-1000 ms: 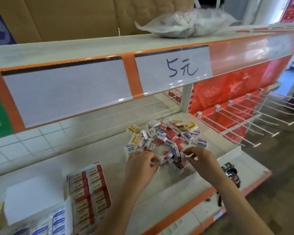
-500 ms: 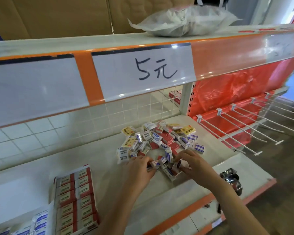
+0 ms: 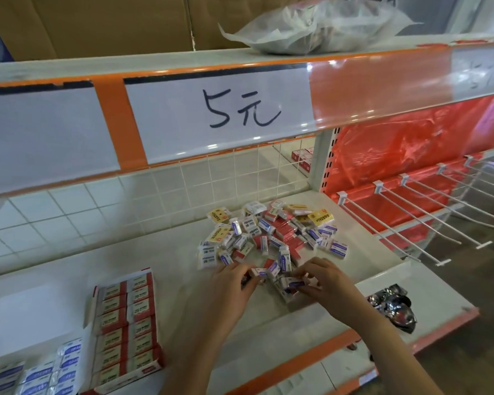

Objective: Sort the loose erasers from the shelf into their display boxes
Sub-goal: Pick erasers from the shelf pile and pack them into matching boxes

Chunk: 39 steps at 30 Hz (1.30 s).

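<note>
A heap of loose erasers (image 3: pixel 271 235) in red, blue and yellow sleeves lies on the white shelf (image 3: pixel 166 252). At its near edge my left hand (image 3: pixel 228 292) holds a small white eraser (image 3: pixel 258 272) in its fingertips. My right hand (image 3: pixel 325 283) pinches a blue-sleeved eraser (image 3: pixel 293 282). A display box of red-sleeved erasers (image 3: pixel 126 323) sits at the lower left. Beside it, at the frame's corner, is a box of blue-sleeved erasers (image 3: pixel 37 374) with a white lid flap.
The upper shelf's front edge with a "5元" price sign (image 3: pixel 240 109) overhangs the work area. White peg hooks (image 3: pixel 411 218) jut out at the right. A crinkled silver foil bundle (image 3: pixel 394 306) lies on the lower ledge. A plastic bag (image 3: pixel 311 24) rests on top.
The view has shifted right and closer. Both hands have moved slightly inward at the heap's near edge, and my right hand now pinches a blue-sleeved eraser.
</note>
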### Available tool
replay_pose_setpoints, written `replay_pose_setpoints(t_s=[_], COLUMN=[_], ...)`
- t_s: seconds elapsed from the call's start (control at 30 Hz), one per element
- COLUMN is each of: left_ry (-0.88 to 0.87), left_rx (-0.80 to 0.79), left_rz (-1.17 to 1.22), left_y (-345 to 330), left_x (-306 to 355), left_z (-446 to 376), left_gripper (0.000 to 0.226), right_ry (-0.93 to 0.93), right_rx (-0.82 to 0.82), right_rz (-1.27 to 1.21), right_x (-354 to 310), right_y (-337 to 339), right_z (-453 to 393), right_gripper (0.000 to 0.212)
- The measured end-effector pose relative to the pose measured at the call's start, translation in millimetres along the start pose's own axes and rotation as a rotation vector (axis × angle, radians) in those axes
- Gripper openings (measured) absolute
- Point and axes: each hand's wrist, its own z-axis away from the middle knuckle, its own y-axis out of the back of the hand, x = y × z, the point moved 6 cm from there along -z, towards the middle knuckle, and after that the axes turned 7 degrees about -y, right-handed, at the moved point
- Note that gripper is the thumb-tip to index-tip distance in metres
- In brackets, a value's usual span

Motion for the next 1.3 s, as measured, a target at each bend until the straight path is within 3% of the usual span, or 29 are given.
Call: replay_pose_setpoints(t_s=[0.43, 0.93, 1.3], left_ry=[0.196, 0.441, 0.495], left_rx=[0.068, 0.211, 0.304], left_rz=[0.556, 0.729, 0.61], left_y=[39, 114, 155], left_x=[-8, -62, -111], left_z=[47, 141, 207], left_gripper=[0.021, 0.023, 0.021], right_ry=[0.108, 0.295, 0.341], right_rx=[0.027, 0.023, -0.086], right_rz=[-0.125, -0.213, -0.193], right_x=[-45, -162, -232], right_y=[-6, -23, -76], right_z=[11, 15, 19], right_gripper=[0.021, 0.018, 0.02])
